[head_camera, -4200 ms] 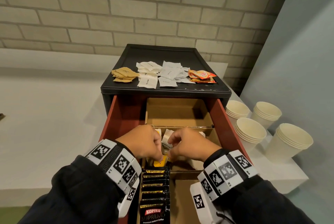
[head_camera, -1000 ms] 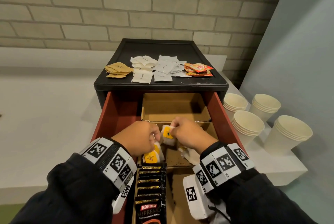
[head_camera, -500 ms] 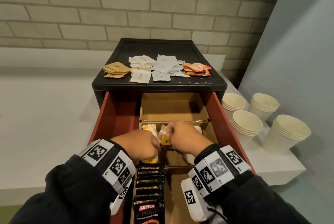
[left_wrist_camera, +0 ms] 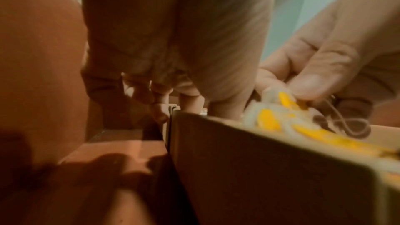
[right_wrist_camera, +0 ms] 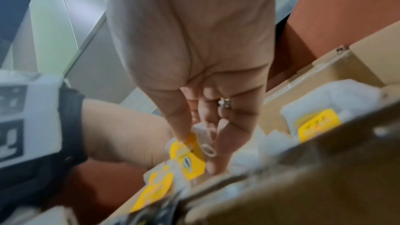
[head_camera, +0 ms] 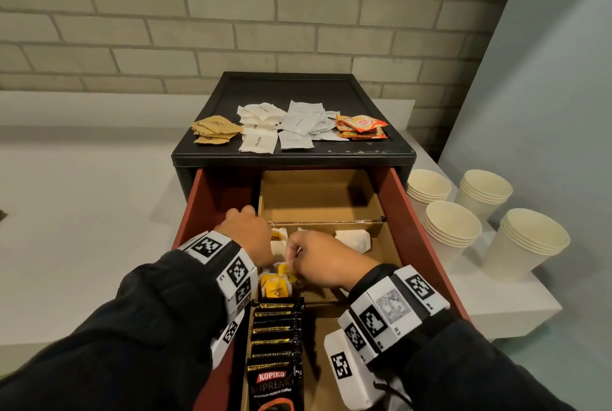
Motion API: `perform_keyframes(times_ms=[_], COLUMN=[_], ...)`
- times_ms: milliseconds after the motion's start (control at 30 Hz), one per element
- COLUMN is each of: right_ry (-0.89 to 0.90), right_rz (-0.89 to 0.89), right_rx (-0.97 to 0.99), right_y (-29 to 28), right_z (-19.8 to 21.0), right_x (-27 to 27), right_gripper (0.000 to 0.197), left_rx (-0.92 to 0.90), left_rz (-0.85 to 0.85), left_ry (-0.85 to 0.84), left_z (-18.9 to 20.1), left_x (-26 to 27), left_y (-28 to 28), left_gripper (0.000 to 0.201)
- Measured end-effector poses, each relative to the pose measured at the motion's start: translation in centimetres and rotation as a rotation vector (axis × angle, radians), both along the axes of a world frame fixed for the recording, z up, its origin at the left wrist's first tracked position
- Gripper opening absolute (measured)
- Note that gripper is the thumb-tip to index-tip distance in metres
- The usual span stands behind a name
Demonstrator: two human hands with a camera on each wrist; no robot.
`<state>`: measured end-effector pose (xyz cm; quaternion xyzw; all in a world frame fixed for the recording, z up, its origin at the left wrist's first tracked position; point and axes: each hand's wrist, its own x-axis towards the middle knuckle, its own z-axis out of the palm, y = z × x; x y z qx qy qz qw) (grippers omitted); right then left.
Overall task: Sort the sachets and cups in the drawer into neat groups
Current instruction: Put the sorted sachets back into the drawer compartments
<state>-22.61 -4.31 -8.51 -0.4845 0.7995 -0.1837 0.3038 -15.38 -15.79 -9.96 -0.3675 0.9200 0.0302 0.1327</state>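
Note:
The red drawer [head_camera: 402,212] stands pulled out, with a cardboard insert [head_camera: 318,198] inside. Tea bags with yellow tags [head_camera: 276,289] lie in its middle compartment; one more [head_camera: 352,240] lies at the far right. My right hand [head_camera: 289,265] pinches a yellow-tagged tea bag [right_wrist_camera: 188,150] above the pile. My left hand [head_camera: 248,231] sits at the compartment's far-left corner, thumb inside and fingers [left_wrist_camera: 159,103] outside the cardboard wall [left_wrist_camera: 249,151]. Black Kopiko sachets [head_camera: 276,341] stand in a row in the front-left compartment.
On the black cabinet top [head_camera: 291,89] lie brown sachets [head_camera: 215,130], white sachets [head_camera: 260,127], cream sachets [head_camera: 303,125] and orange sachets [head_camera: 361,125]. Several stacks of paper cups [head_camera: 452,228] stand on the white counter [head_camera: 82,195] to the right. The insert's rear compartment holds nothing.
My left hand has moved from the tea-bag pile to the compartment's far-left corner. My right hand has come lower and nearer with a tagged tea bag.

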Motion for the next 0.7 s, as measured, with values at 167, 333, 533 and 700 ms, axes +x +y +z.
perform_keyframes(times_ms=[167,333,533,700], right_ry=[0.086,0.208,0.159,0.026], right_rz=[-0.059,-0.103,-0.3,-0.153], right_rx=[0.049,0.108,-0.133,0.031], right_y=[0.7,0.5,0.8,0.2], right_z=[0.6,0.9,0.8,1.4], right_x=[-1.3,-2.0,-1.8,-2.0], right_gripper=[0.019,0.027,0.021,0.024], left_rx=[0.048,0.134,0.172,0.239], left_rz=[0.041,0.103,0.027,-0.033], left_ry=[0.071,0.398,0.639,0.718], left_z=[0.0,1.6,1.8,1.9], left_x=[-0.3,0.0,0.3,0.3], left_y=[0.0,-0.4,0.4,1.0], left_gripper=[0.036,0.024,0.032,0.031])
